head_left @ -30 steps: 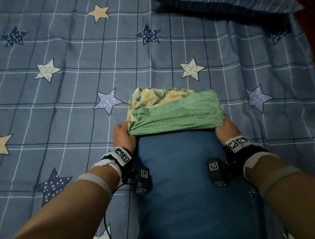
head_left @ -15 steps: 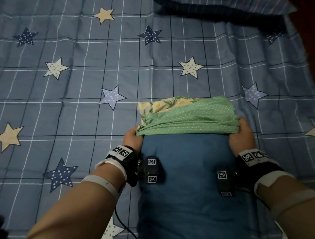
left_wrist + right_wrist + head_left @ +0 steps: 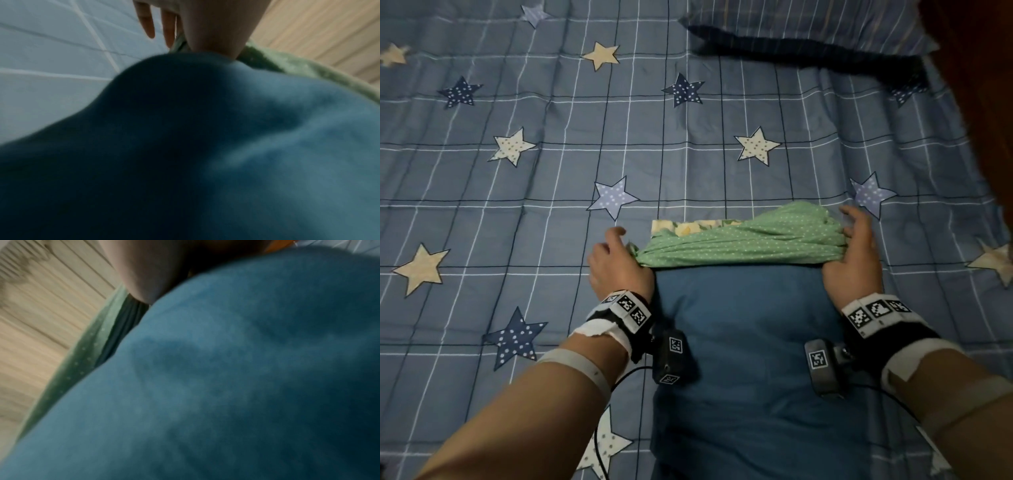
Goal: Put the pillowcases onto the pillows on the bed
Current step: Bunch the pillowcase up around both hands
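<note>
Head view shows a plump dark-blue pillow [image 3: 750, 359] lying lengthwise on the star-printed blue checked bedsheet [image 3: 517, 192], its near end at the bed's near edge, with a green white-dotted pillowcase [image 3: 743, 243] bunched in soft folds over its far end. A strip of yellow floral lining [image 3: 688, 226] peeks out behind the gathered cloth. The left hand [image 3: 616, 267] sits at the bunch's left end, thumb tucked under the green cloth while the fingers spread loose and straight above the sheet, so it looks released rather than clenched. The right hand [image 3: 856, 260] cups the right end, fingers [image 3: 851, 214] relaxed and splayed against the folds, thumb seemingly hidden beneath; no firm pinch shows. I judge the step in hand to be drawing the case down over the pillow, with only the far end covered and most of the length bare. Next, both hands likely need a fresh grasp on the rim, pulling evenly toward the near edge. The thin cotton should slide but may snag on the pillow's soft, yielding corners.
</note>
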